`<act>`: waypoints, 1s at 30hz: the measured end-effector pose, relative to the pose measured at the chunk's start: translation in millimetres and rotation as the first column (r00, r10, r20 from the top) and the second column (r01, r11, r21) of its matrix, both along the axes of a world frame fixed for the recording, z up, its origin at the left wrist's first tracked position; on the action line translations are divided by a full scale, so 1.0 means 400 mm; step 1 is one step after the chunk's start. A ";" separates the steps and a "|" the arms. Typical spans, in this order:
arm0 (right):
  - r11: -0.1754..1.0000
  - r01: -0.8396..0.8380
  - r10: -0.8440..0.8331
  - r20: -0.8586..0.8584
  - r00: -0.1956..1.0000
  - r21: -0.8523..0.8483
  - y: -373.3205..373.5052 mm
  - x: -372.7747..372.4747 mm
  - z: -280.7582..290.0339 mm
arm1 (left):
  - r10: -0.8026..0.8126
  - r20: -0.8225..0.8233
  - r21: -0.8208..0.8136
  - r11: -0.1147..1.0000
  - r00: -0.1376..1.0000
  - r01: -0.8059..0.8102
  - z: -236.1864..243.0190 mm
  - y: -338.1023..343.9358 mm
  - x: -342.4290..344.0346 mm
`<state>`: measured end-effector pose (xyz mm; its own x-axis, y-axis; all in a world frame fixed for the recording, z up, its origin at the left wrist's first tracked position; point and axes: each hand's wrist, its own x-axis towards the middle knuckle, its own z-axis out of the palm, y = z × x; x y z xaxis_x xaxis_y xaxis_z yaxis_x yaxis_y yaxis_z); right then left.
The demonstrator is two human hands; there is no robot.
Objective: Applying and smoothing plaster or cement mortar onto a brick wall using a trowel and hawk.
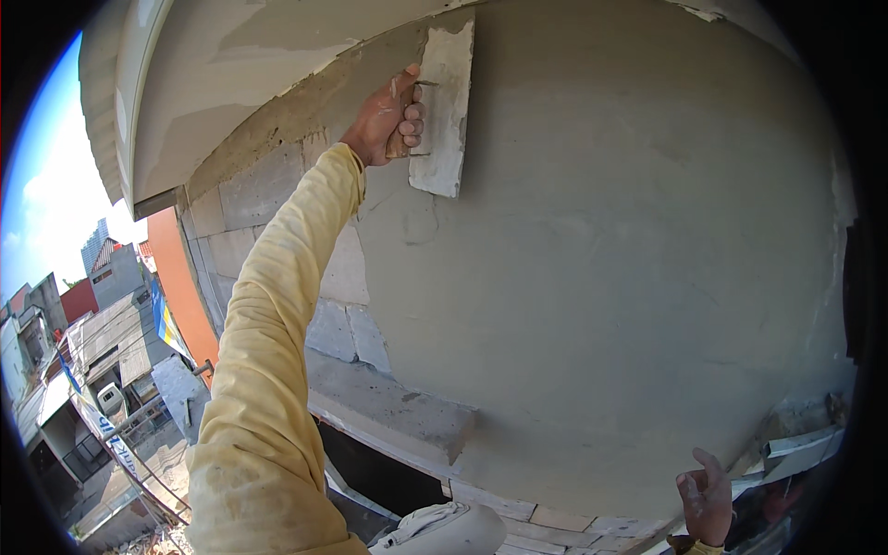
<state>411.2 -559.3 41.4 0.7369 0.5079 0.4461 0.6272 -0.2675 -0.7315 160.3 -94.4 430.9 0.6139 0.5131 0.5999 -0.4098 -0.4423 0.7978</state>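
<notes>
My left hand [387, 118], in a long yellow sleeve, is raised high and wrapped around the handle of a plastering trowel [448, 116]. Its long rectangular blade is crusted with pale plaster and stands nearly upright against the grey plastered wall [592, 259]. The blade's working face is hidden. To its left, the smooth coat ends at bare pale blocks [268, 185]. Low at the right, my right hand [708, 500] is held near the wall's lower part with fingers apart and nothing in it.
A sloping soffit [250, 65] hangs close above the trowel. Below the blocks a concrete ledge [398, 402] juts out over a dark opening [379, 472]. Metal pieces [805, 444] lie at the lower right. At the left, the drop opens onto houses and a street with banners [116, 444].
</notes>
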 end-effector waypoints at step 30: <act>0.648 0.344 -0.527 0.074 0.846 0.679 -0.407 -0.227 0.162 | -0.565 -0.593 -0.110 0.763 0.574 0.637 -1.076 -0.693 0.450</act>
<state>320.4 -722.2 106.2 0.6176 -0.3043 0.7253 0.7357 -0.1025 -0.6695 340.5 -371.5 0.3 0.9878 -0.1442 0.0582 -0.1067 -0.3567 0.9281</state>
